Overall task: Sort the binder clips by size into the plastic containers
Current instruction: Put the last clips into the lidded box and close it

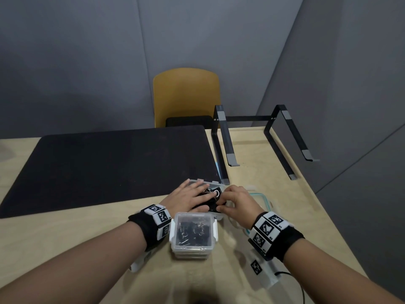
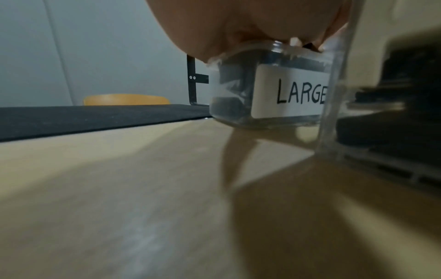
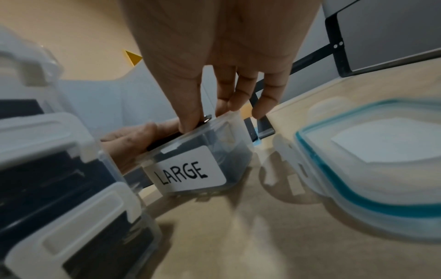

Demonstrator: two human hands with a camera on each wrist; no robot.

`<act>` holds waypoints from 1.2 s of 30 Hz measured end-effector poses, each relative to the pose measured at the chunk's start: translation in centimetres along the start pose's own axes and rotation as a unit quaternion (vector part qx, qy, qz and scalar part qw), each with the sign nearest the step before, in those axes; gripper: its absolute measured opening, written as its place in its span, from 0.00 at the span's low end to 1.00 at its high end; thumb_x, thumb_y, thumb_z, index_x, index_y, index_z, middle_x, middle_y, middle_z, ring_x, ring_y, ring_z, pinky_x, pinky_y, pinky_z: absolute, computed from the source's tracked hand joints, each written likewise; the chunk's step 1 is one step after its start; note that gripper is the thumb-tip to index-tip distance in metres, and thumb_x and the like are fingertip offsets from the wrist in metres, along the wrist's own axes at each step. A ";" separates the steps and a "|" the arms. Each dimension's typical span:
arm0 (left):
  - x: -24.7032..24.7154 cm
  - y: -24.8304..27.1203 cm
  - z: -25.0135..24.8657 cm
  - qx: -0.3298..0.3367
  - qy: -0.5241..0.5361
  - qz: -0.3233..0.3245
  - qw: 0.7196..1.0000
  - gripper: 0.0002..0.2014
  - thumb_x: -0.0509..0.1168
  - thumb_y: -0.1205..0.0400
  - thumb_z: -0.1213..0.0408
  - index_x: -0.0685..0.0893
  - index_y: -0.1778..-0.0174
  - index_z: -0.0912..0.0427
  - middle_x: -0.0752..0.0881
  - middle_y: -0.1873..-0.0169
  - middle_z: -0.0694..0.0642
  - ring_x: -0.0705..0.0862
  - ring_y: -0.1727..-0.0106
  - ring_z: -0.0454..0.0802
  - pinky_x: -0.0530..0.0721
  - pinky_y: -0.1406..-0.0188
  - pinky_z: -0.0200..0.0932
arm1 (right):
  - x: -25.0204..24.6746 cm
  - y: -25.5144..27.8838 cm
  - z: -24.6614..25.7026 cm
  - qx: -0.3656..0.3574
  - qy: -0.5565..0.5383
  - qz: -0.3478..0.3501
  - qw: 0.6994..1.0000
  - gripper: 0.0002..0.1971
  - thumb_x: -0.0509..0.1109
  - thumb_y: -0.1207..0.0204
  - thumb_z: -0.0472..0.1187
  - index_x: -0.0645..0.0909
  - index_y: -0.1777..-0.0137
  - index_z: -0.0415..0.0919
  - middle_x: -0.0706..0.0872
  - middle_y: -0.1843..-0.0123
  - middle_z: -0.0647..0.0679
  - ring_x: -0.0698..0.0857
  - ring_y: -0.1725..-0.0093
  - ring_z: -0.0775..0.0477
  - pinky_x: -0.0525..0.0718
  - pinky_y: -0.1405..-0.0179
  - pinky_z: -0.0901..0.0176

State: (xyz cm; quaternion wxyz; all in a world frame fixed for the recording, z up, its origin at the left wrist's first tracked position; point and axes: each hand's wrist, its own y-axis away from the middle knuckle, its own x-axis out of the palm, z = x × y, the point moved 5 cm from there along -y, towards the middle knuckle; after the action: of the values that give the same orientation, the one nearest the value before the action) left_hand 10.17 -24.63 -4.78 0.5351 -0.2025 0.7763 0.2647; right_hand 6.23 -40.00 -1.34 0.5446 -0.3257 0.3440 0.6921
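Black metal binder clips (image 1: 210, 197): pressed flat by spread left hand (image 1: 188, 197), pinched by right hand (image 1: 236, 200); seat gently inside clear plastic LARGE-labelled container (image 3: 190, 166).

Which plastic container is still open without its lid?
The container labelled LARGE, under both hands beside the black mat. The nearer stacked containers have lids latched on.

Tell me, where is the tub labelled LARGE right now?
In the head view the LARGE tub sits mid-table under both hands, just beyond the closed clip container, beside the black mat.
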 end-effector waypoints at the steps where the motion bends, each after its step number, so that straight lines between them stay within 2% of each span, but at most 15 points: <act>1: 0.0 0.0 0.0 -0.004 0.001 0.000 1.000 0.37 0.28 0.27 0.33 0.49 0.20 0.38 0.52 0.17 0.46 0.35 0.23 0.36 0.28 0.25 0.43 | 0.0 0.0 0.0 0.001 0.000 0.005 1.000 0.06 0.72 0.25 0.44 0.86 0.53 0.43 0.79 0.46 0.48 0.71 0.43 0.52 0.65 0.45 0.65; 4: -0.1 0.0 -0.2 -0.015 0.029 -0.008 0.999 0.38 0.31 0.28 0.31 0.54 0.20 0.37 0.56 0.18 0.44 0.36 0.23 0.34 0.29 0.24 0.44 | -0.5 0.1 -0.5 0.019 -0.040 -0.002 0.999 0.06 0.72 0.25 0.43 0.87 0.50 0.46 0.78 0.44 0.50 0.74 0.40 0.51 0.71 0.37 0.62; 6: -0.1 0.1 -0.2 -0.018 0.044 -0.015 0.999 0.39 0.31 0.28 0.30 0.57 0.21 0.37 0.57 0.18 0.44 0.37 0.23 0.33 0.30 0.23 0.46 | -1.0 0.2 -1.5 0.063 -0.067 -0.049 0.995 0.09 0.71 0.25 0.40 0.84 0.46 0.47 0.78 0.40 0.50 0.76 0.38 0.50 0.73 0.32 0.56; 8: 0.1 0.0 0.0 -0.016 0.054 -0.022 0.998 0.41 0.29 0.29 0.28 0.60 0.22 0.36 0.58 0.18 0.44 0.38 0.23 0.34 0.32 0.22 0.47 | -1.2 0.7 -2.9 0.133 0.001 -0.077 0.988 0.16 0.69 0.27 0.43 0.78 0.39 0.47 0.77 0.35 0.48 0.74 0.34 0.46 0.73 0.31 0.52; 10: 0.3 0.0 0.1 -0.013 0.071 -0.028 0.997 0.43 0.29 0.31 0.25 0.62 0.22 0.37 0.59 0.18 0.44 0.40 0.21 0.35 0.33 0.22 0.48 | -0.2 1.5 -4.3 0.207 0.096 -0.031 0.973 0.27 0.70 0.30 0.52 0.71 0.31 0.46 0.73 0.30 0.47 0.71 0.31 0.43 0.73 0.31 0.49; 12: 0.4 -0.1 0.2 -0.014 0.075 -0.031 0.997 0.44 0.29 0.31 0.25 0.63 0.22 0.37 0.60 0.19 0.44 0.41 0.21 0.36 0.34 0.22 0.48 | 1.2 2.1 -5.1 0.237 0.144 0.024 0.961 0.35 0.70 0.32 0.58 0.67 0.29 0.44 0.71 0.29 0.46 0.70 0.30 0.41 0.73 0.30 0.47; 13: 0.4 -0.1 0.2 -0.015 0.075 -0.034 0.997 0.44 0.29 0.31 0.25 0.63 0.22 0.37 0.60 0.19 0.43 0.41 0.20 0.36 0.34 0.22 0.49 | 1.7 2.2 -5.2 0.233 0.162 0.033 0.958 0.34 0.69 0.31 0.58 0.67 0.30 0.42 0.72 0.30 0.45 0.71 0.30 0.40 0.73 0.30 0.47; 15: 0.4 -0.1 0.2 -0.016 0.071 -0.041 0.997 0.44 0.27 0.31 0.25 0.64 0.22 0.37 0.61 0.19 0.43 0.43 0.18 0.39 0.33 0.21 0.51 | 2.1 2.3 -5.1 0.210 0.181 0.031 0.960 0.27 0.67 0.27 0.51 0.68 0.31 0.40 0.74 0.30 0.43 0.72 0.32 0.40 0.73 0.30 0.49; 17: 0.5 -0.1 0.2 -0.017 0.054 -0.042 0.997 0.44 0.27 0.30 0.26 0.63 0.22 0.38 0.62 0.20 0.44 0.43 0.18 0.40 0.33 0.21 0.51 | 2.0 2.4 -4.6 0.198 0.173 0.043 0.964 0.26 0.67 0.27 0.45 0.68 0.31 0.38 0.75 0.31 0.43 0.74 0.32 0.41 0.73 0.30 0.53; 23: 0.4 0.2 0.2 -0.002 0.090 -0.073 0.993 0.41 0.30 0.27 0.28 0.66 0.22 0.41 0.67 0.22 0.48 0.49 0.17 0.44 0.34 0.21 0.49 | -0.3 3.0 -4.2 0.209 0.144 0.064 0.965 0.20 0.68 0.26 0.42 0.70 0.36 0.39 0.82 0.40 0.43 0.82 0.41 0.42 0.76 0.49 0.58; 26: 0.2 0.2 -0.1 0.017 0.068 -0.090 0.993 0.36 0.31 0.22 0.33 0.64 0.22 0.40 0.64 0.21 0.46 0.46 0.18 0.42 0.32 0.21 0.49 | -1.9 2.7 -3.6 0.196 0.165 0.033 0.966 0.15 0.63 0.24 0.39 0.72 0.37 0.39 0.85 0.44 0.41 0.84 0.45 0.39 0.74 0.55 0.59; 28: 0.2 -0.1 -0.3 0.047 0.060 -0.086 0.993 0.35 0.31 0.21 0.35 0.64 0.22 0.40 0.62 0.20 0.45 0.43 0.19 0.40 0.33 0.21 0.48 | -2.9 2.5 -3.2 0.193 0.174 0.013 0.965 0.11 0.59 0.22 0.37 0.72 0.41 0.37 0.86 0.50 0.40 0.84 0.52 0.38 0.74 0.60 0.58; 31: 0.4 -0.6 -0.3 0.080 0.057 -0.065 0.993 0.36 0.30 0.22 0.33 0.65 0.23 0.41 0.59 0.19 0.45 0.41 0.19 0.41 0.36 0.20 0.50 | -4.5 2.3 -2.2 0.186 0.173 -0.013 0.967 0.09 0.59 0.23 0.36 0.72 0.44 0.38 0.81 0.59 0.45 0.80 0.60 0.40 0.77 0.62 0.56; 33: 0.4 -0.7 -0.2 0.080 0.057 -0.059 0.993 0.37 0.31 0.23 0.33 0.67 0.24 0.41 0.59 0.19 0.46 0.41 0.19 0.42 0.36 0.20 0.50 | -5.5 2.3 -1.1 0.165 0.184 -0.035 0.968 0.08 0.60 0.24 0.38 0.73 0.46 0.40 0.80 0.59 0.47 0.80 0.61 0.42 0.79 0.62 0.54; 36: 0.3 -0.6 -0.3 0.078 0.071 -0.078 0.991 0.36 0.34 0.23 0.32 0.71 0.26 0.39 0.61 0.19 0.47 0.43 0.19 0.43 0.36 0.21 0.50 | -7.0 2.3 1.0 0.133 0.203 -0.070 0.968 0.06 0.61 0.25 0.39 0.72 0.49 0.43 0.79 0.60 0.48 0.79 0.63 0.44 0.75 0.66 0.56</act>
State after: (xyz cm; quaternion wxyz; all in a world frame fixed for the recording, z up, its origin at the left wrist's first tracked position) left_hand 10.19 -25.32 -5.06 0.5117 -0.2390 0.8123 0.1457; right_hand 5.29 -43.28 5.30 0.5483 -0.4076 0.5129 0.5197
